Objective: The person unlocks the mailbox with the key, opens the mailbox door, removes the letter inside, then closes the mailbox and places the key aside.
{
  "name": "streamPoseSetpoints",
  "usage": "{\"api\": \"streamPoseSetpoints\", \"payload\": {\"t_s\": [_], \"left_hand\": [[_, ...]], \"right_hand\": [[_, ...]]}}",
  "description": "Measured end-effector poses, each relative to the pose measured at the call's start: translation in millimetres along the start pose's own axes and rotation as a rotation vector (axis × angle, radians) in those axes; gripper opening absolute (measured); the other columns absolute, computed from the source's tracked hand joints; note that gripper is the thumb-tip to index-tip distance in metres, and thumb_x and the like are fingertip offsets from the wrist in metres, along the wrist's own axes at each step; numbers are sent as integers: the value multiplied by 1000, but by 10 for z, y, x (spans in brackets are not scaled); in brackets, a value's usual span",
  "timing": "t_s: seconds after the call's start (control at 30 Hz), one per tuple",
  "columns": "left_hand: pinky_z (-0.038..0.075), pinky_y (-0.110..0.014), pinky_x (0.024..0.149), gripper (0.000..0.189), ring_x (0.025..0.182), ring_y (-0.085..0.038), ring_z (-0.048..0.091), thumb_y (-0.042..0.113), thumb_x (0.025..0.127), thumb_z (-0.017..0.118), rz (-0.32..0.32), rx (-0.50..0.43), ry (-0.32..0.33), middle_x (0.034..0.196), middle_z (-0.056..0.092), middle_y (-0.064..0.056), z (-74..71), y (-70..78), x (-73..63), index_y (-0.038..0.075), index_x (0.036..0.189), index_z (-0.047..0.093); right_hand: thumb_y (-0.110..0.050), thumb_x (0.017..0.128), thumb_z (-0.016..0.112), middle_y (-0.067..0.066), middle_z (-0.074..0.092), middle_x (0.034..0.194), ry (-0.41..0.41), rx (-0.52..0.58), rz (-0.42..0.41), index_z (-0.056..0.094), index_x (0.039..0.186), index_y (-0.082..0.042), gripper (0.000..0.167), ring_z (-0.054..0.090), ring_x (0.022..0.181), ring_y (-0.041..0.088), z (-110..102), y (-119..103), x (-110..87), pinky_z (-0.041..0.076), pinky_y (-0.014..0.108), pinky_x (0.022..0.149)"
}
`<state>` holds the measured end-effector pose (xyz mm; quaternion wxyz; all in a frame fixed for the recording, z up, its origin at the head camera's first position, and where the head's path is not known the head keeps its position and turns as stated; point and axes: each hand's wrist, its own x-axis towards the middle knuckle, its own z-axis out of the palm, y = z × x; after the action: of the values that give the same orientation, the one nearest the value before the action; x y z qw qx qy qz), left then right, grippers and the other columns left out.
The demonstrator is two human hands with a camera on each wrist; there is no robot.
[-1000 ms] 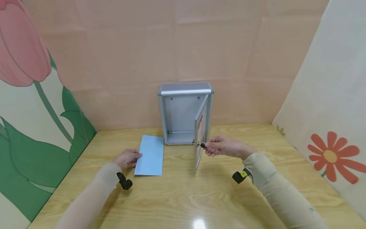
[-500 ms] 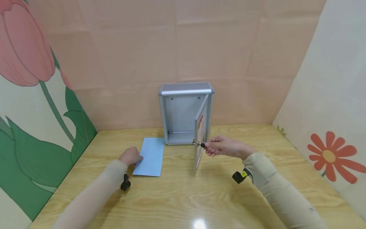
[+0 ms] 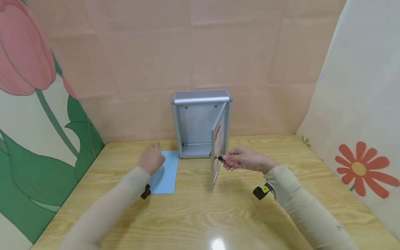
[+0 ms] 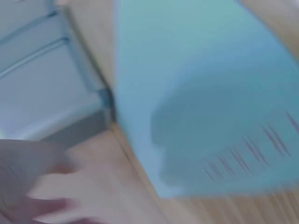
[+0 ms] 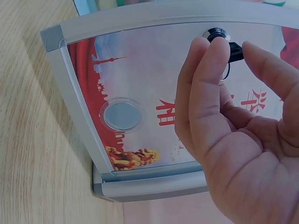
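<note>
A light blue envelope (image 3: 168, 173) lies flat on the wooden table, left of a grey metal box. My left hand (image 3: 152, 158) hovers over its upper left part with nothing in its grasp. In the left wrist view the fingers look loose and blurred, apart from the envelope (image 4: 205, 70), and a shadow falls across the paper. My right hand (image 3: 245, 159) pinches a black key (image 5: 236, 52) seated in the lock (image 5: 216, 33) of the box door (image 3: 219, 139). That door stands swung out toward me, hinged on the right. The door's printed front shows in the right wrist view.
The box (image 3: 203, 97) stands upright near the back wall (image 3: 140, 69), its inside showing bare walls. Flower-patterned panels rise on the left (image 3: 34, 166) and right (image 3: 359, 104) of the table (image 3: 193, 218).
My left hand has let go of the envelope's left edge and moved up and slightly right, above it. My right hand keeps its pinch on the key; the door has not moved.
</note>
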<state>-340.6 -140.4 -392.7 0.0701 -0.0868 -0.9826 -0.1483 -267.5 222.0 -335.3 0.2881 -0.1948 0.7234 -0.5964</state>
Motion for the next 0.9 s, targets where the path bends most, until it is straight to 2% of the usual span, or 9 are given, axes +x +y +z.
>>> {"api": "streamPoseSetpoints", "payload": {"t_s": [0.07, 0.1, 0.13, 0.23, 0.3, 0.37, 0.43, 0.7, 0.9], "left_hand": [[50, -47, 91, 52, 112, -36, 55, 13, 92, 61, 48, -236, 110, 130, 47, -25, 14, 77, 93, -4, 136, 39], [48, -48, 95, 52, 117, -37, 52, 11, 93, 60, 82, -342, 144, 134, 44, -26, 23, 112, 136, -4, 137, 38], [45, -48, 99, 51, 121, -37, 48, 10, 94, 59, 92, -457, 149, 137, 41, -25, 42, 142, 178, -2, 139, 36], [38, -46, 108, 49, 129, -34, 42, 12, 97, 57, 64, -709, 81, 141, 40, -22, 130, 215, 262, 0, 139, 35], [38, -45, 108, 48, 129, -34, 44, 12, 98, 56, 31, -799, 28, 140, 43, -22, 204, 245, 293, -1, 139, 35], [41, -45, 106, 47, 127, -34, 47, 13, 98, 57, -9, -846, -16, 138, 46, -21, 273, 265, 308, -1, 137, 36], [44, -45, 102, 44, 124, -34, 49, 13, 98, 57, -31, -860, -31, 134, 49, -21, 329, 276, 317, -1, 135, 38], [49, -42, 93, 27, 113, -32, 56, 12, 97, 56, -32, -830, 12, 120, 56, -19, 444, 305, 367, 1, 119, 45], [51, -40, 85, 24, 109, -30, 57, 15, 98, 56, -42, -801, 2, 118, 58, -16, 446, 284, 391, 3, 118, 48]], "right_hand": [[-13, 102, 49, 5, 67, 93, -2, -6, -4, 57, 106, 6, 21, 65, 83, 12, 6, -17, -3, 56, 22, 76], [-13, 101, 49, 5, 67, 93, -2, -8, -7, 57, 106, 6, 21, 65, 83, 13, 8, -24, -4, 56, 22, 76], [-13, 101, 49, 6, 67, 93, -2, -11, -9, 57, 107, 6, 22, 65, 83, 13, 10, -31, -5, 56, 22, 76], [-13, 101, 50, 6, 67, 94, -3, -10, -6, 56, 107, 7, 22, 65, 84, 13, 14, -33, -7, 56, 22, 76], [-13, 101, 50, 6, 68, 94, -4, -8, -1, 56, 107, 6, 21, 65, 84, 14, 19, -26, -9, 56, 22, 76], [-13, 101, 50, 7, 68, 95, -6, -6, 0, 57, 107, 6, 21, 65, 85, 14, 24, -17, -9, 56, 23, 76], [-14, 101, 50, 7, 68, 95, -9, -6, 0, 57, 107, 6, 21, 65, 85, 15, 32, -13, -7, 56, 23, 77], [-15, 101, 50, 6, 67, 95, -2, -14, 7, 56, 108, 7, 23, 64, 84, 13, 39, -25, 7, 55, 23, 77], [-13, 101, 50, 6, 67, 96, 10, -20, 2, 52, 115, 16, 33, 65, 89, 14, 99, -59, 68, 56, 26, 83]]}}
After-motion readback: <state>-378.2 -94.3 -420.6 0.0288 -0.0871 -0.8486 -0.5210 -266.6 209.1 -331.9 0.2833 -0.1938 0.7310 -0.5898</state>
